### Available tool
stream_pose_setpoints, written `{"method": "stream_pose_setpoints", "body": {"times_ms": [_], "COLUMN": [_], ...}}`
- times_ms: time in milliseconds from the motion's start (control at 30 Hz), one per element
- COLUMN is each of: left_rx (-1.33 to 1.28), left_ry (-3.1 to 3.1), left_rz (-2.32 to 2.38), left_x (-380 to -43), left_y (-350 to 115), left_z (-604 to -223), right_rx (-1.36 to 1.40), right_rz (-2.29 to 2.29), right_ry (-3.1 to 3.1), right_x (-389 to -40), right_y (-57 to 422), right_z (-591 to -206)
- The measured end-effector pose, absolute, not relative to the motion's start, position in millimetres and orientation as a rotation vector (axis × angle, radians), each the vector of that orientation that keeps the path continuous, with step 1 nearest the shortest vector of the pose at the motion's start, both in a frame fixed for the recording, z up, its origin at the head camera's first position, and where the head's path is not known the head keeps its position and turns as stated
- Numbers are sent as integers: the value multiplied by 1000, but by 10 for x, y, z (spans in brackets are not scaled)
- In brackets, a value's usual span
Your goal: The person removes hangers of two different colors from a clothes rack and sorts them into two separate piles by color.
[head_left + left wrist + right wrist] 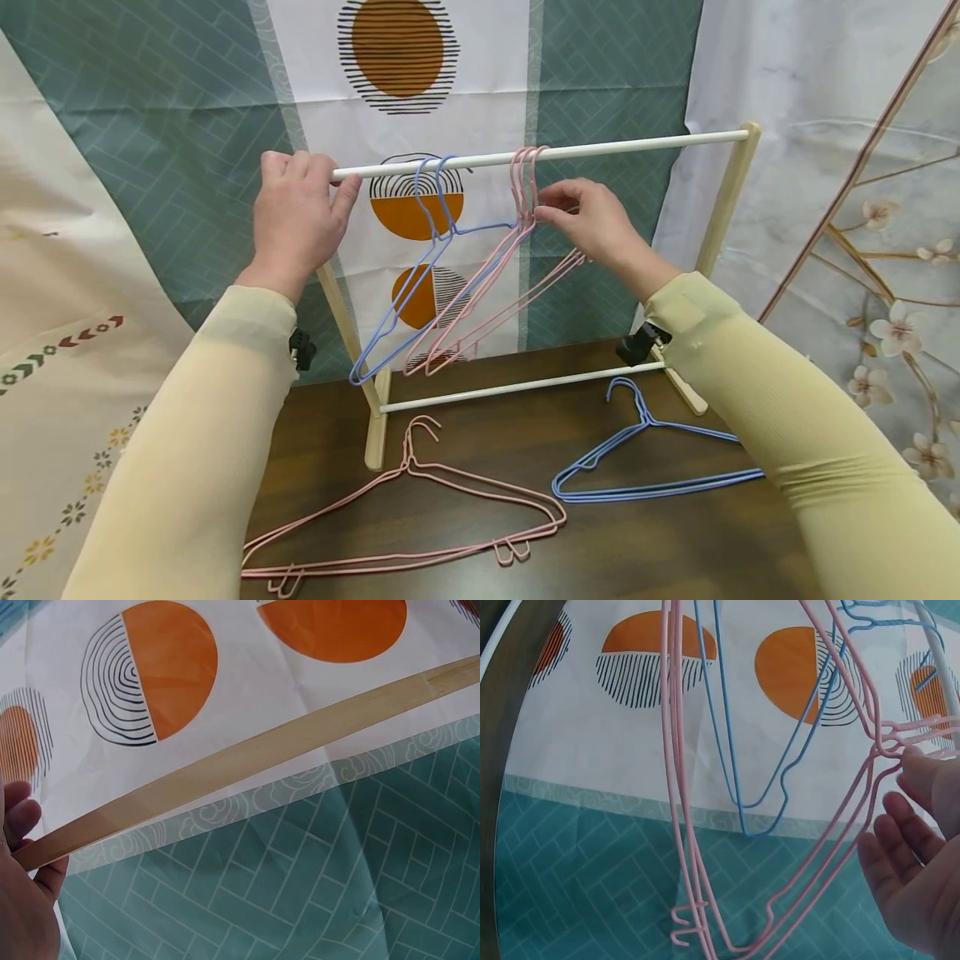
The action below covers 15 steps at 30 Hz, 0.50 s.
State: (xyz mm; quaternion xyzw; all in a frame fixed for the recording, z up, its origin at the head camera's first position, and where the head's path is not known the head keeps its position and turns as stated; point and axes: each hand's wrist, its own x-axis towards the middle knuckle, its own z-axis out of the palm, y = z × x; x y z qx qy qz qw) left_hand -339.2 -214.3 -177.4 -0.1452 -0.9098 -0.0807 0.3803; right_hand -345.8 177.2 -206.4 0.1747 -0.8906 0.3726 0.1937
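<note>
My left hand [296,208] grips the upper left corner of a clothes rack, its fingers over the end of the white rail [637,147]. In the left wrist view the rack's wooden post [247,754] runs out from between thumb and fingers. With thumb and fingertips my right hand [588,221] pinches the necks of the pink hangers [522,218], just below their hooks. These hooks sit over the rail, and three pink hangers [676,750] show in the right wrist view. Left of them, two blue hangers [452,231] hang from the same rail.
More pink hangers [480,479] lie on the dark wooden table [645,550] at the front, and blue hangers [637,497] lie to the right. A lower white bar [525,386] joins the rack's feet. Behind the rack hangs a patterned curtain [615,67].
</note>
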Motion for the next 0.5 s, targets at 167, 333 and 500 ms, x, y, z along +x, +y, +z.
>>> {"method": "stream_pose_setpoints", "body": {"times_ms": [167,333,500], "left_rx": [-378,-370,-353], "left_ry": [-2313,-2312,-2317], "left_rz": [-204,-201,-207], "left_x": [-3394,-3387,-3377], "left_y": [-2142,-2139,-2143], "left_z": [-1776,-1774,-1778], "right_rx": [505,505,485], "right_rz": [1052,1029,1031], "right_ry": [-2524,-2524,-2540], "right_x": [-3506,-3520,-3524], "right_y": [1730,1709,1715], "right_z": [-2079,-2090,-2058]}}
